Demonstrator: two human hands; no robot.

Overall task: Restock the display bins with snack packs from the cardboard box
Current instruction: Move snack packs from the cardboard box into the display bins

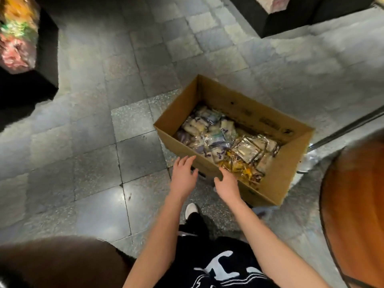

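Snack packs [216, 140] in clear and purple wrappers lie in the open brown cardboard box [276, 177] on the grey tiled floor [93, 142]; we hold our left grip [184, 177] and right grip [227, 187] at its near rim, both released, fingers spread.

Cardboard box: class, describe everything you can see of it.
The cardboard box is brown, rectangular and open-topped, with faint print on its far inner wall. It stands upright on the tiled floor, partly filled with snack packs. The left hand and right hand reach at its near rim; contact is unclear.
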